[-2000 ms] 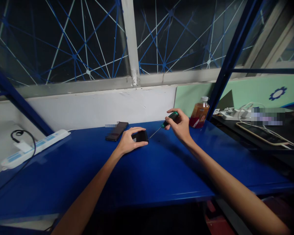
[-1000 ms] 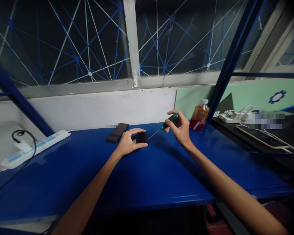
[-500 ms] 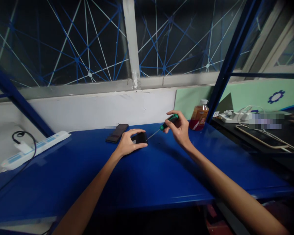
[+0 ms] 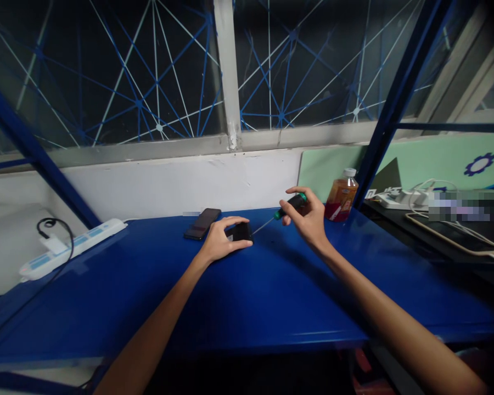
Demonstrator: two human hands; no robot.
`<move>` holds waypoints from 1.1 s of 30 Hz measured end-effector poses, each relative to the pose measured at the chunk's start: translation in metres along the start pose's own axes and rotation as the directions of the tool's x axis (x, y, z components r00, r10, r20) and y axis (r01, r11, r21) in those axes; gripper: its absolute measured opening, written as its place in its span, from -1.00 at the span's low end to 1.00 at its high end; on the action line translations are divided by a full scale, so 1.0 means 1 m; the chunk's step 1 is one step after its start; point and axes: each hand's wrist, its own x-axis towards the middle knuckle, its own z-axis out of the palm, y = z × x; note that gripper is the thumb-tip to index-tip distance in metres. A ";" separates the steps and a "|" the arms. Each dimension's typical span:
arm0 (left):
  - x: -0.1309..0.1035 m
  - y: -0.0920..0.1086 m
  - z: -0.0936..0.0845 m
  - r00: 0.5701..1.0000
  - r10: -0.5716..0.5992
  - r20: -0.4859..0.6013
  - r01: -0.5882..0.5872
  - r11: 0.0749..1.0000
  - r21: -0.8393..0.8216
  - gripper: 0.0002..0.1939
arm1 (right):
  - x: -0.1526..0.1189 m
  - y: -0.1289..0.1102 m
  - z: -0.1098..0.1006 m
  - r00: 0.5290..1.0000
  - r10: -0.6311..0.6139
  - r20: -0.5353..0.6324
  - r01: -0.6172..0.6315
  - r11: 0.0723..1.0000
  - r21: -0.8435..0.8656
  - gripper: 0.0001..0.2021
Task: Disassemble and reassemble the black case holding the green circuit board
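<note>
My left hand (image 4: 222,240) grips a small black box-like object (image 4: 241,232) between thumb and fingers, low over the blue table (image 4: 247,296). My right hand (image 4: 307,215) is closed on the black and green handle of a screwdriver (image 4: 290,207). Its thin shaft slopes down to the left, and the tip meets the right end of the black object; the exact contact point is too small to make out. Just behind my left hand a dark phone (image 4: 203,224) lies flat on the table.
A bottle with an orange label (image 4: 342,196) stands at the back right. At the left lies a white power strip (image 4: 76,247) with a black cable. Another phone (image 4: 450,233), cables and a white power strip (image 4: 395,198) lie on a black surface to the right. Blue posts flank the table.
The whole view has shifted slightly, so things appear a little further right. Both hands keep their grips, and the screwdriver tip stays at the black object's end. The person's hand at the right edge is out of view.
</note>
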 end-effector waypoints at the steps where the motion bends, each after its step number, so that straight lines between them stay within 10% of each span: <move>1: 0.000 0.000 0.000 1.000 0.001 -0.002 -0.001 1.000 0.000 -0.56 | 0.000 0.001 0.000 1.000 0.000 -0.005 0.000 1.000 -0.019 -0.69; 8: 0.000 -0.001 0.000 1.000 -0.010 -0.010 0.010 1.000 0.015 -0.56 | 0.002 0.005 -0.001 0.998 0.005 0.065 -0.011 0.996 0.090 -0.69; 16: 0.000 0.000 0.000 1.000 -0.018 -0.011 0.018 1.000 0.008 -0.55 | 0.001 0.001 -0.003 0.998 -0.064 0.005 0.064 0.983 -0.172 -0.72; 33: -0.001 -0.001 0.001 1.000 -0.003 -0.017 0.003 1.000 0.016 -0.53 | 0.009 0.015 -0.010 0.998 0.007 0.058 -0.010 0.999 0.041 -0.81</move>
